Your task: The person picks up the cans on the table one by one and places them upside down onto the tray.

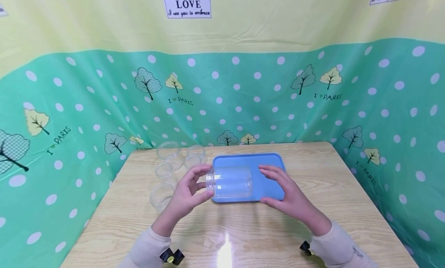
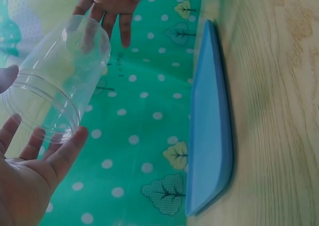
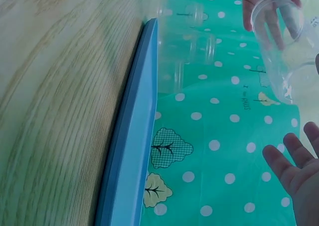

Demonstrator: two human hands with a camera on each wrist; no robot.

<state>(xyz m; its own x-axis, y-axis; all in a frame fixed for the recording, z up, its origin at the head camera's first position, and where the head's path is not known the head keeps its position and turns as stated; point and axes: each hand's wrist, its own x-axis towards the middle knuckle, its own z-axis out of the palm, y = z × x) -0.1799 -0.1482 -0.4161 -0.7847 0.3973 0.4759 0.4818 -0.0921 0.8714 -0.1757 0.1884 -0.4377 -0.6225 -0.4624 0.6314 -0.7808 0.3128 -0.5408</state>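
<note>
A clear, empty-looking jar lies on its side in the air above the blue tray. My left hand grips it round the threaded mouth, thumb at the near side and fingers at the far side. In the left wrist view the same jar tilts, with its mouth towards the left palm. My right hand is spread beside the jar's base, fingers apart and curved, with a gap between it and the jar. The right wrist view shows that gap above the right fingers.
Several clear jars stand at the left of the wooden table, among them a wide one at the back and another nearer the left forearm. A polka-dot curtain hangs behind and at both sides of the table.
</note>
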